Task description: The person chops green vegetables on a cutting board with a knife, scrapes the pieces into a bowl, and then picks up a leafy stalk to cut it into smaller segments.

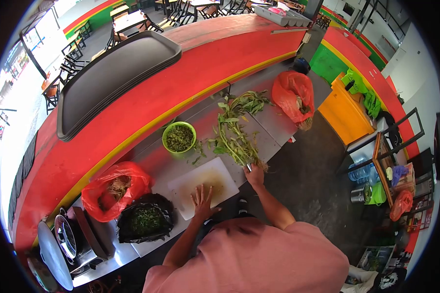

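Observation:
My left hand lies on the white cutting board with its fingers spread. Brownish-green stains mark the board's middle. At the root end of a pile of leafy green herbs, my right hand is closed on a knife; only a short shiny metal part of it shows, the rest hidden by the fingers. The herb stems reach from beside this hand back across the steel counter. Behind the board stands a lime-green bowl of chopped greens, with loose leaves next to it.
Left of the board are a black plastic bag of cut greens, a red bag with roots, and a pot. Another red bag sits at the counter's far right. Dark trays rest on the red ledge.

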The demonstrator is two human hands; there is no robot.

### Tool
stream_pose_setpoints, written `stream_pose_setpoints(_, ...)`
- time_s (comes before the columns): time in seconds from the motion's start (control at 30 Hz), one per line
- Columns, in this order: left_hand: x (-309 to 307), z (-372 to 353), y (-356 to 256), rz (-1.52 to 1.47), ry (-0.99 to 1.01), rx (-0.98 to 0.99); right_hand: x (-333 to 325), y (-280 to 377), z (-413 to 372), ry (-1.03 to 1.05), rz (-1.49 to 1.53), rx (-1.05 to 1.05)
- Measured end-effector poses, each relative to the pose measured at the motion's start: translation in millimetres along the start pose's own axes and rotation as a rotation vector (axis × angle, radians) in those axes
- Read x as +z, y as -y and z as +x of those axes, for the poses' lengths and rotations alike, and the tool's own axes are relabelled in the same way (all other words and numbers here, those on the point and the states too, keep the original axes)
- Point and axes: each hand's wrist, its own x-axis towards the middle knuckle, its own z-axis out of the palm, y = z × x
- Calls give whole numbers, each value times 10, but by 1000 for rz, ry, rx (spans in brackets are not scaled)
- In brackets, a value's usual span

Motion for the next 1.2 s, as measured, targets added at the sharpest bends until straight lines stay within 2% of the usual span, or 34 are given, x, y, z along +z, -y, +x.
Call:
stream_pose_setpoints(0.03, 151, 34, -8, 0, -8, -4, -22, -74, 19, 63, 3, -21)
stream_pose_setpoints(0.1, 327, 97, -55, 149, -182, -47, -52, -194, 65, 130, 41, -64)
stream_pose_setpoints(0.17, 383, 154, -68, 148, -175, -69, -15, -278, 128, 212, 64, -123)
stream_pose_setpoints(0.3, 417, 125, -110, 163, -170, -110, -124, -281, 324, 194, 116, -198)
stream_pose_setpoints(0.53, 234, 246, -413, -7, -136, -272, -929, 111, 1224, 165, 587, -278)
stream_pose_setpoints(0.6, 251, 381, -392, -38, -203, -323, -1232, 245, 1353, 138, 671, -328)
stream_pose_setpoints(0.63, 144, 426, -505, -82, -302, -324, -1435, 353, 1378, 145, 731, -294)
stream_pose_setpoints(0.67, 123, 512, -530, -86, -309, -331, -1538, 398, 1399, 152, 789, -257)
stream_pose_setpoints(0.73, 45, 694, -606, -302, -522, -214, -1547, 339, 1399, 175, 829, -282)
stream_pose_setpoints(0.77, -28, 776, -665, -417, -623, -87, -1555, 330, 1359, 224, 905, -262)
stream_pose_setpoints(0.8, -98, 809, -784, -424, -632, -100, -1558, 316, 1322, 276, 981, -242)
stream_pose_setpoints(0.87, -235, 821, -1047, -663, -665, -105, -1546, 307, 1275, 317, 981, -282)
stream_pose_setpoints(0.9, -378, 766, -1245, -816, -600, -185, -1609, 348, 1220, 375, 1020, -292)
stream_pose_setpoints(0.93, -460, 761, -1323, -822, -606, -213, -1628, 379, 1161, 434, 1060, -300)
stream_pose_setpoints(1.0, -582, 734, -1393, -1067, -561, -63, -1588, 412, 998, 495, 1091, -283)
stream_pose_setpoints(1.07, -844, 725, -1536, -1147, -619, -62, -1608, 568, 911, 546, 1105, -350)
stream_pose_setpoints(1.1, -977, 743, -1579, -1228, -665, -33, -1512, 551, 846, 644, 1080, -273)
stream_pose_setpoints(1.13, -1072, 764, -1576, -1220, -675, -34, -1487, 586, 766, 649, 1088, -281)
stream_pose_setpoints(1.2, -1200, 754, -1525, -1399, -706, -10, -1421, 655, 543, 760, 1082, -296)
